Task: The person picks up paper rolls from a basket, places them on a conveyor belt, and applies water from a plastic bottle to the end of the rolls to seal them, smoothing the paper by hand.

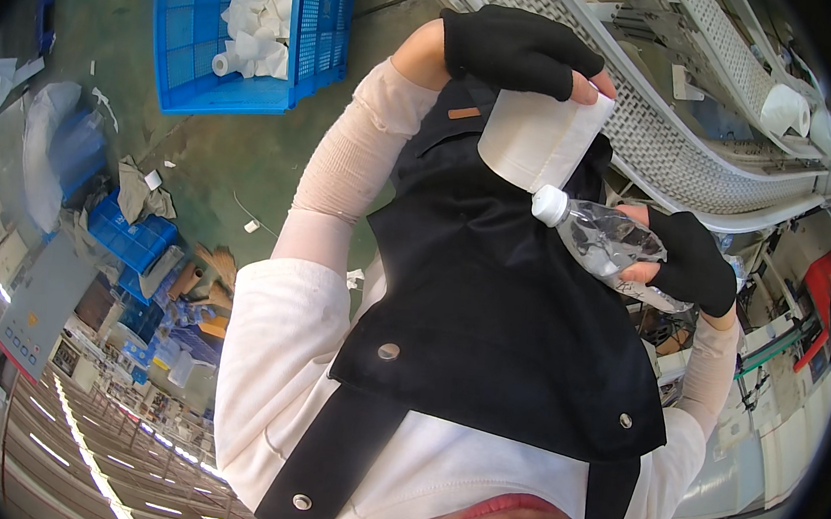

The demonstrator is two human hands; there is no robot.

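My left hand (pixel 528 52), in a black fingerless glove, grips a white paper roll (pixel 542 140) by its upper end, in front of my black apron. My right hand (pixel 684 263), gloved the same way, has its fingers wrapped round a clear plastic bottle (pixel 607 239). The bottle lies tilted, its white cap pointing at the roll's lower edge. Cap and roll meet in the view; I cannot tell whether they touch. What the bottle contains is hard to make out.
A grey slatted conveyor (pixel 662 148) curves past beyond my hands. Another white roll (pixel 785 110) sits by the rails at the far right. At the upper left, a blue crate (pixel 182 41) holds loose white paper and rolls. Smaller blue crates (pixel 131 235) and scraps lie on the green floor.
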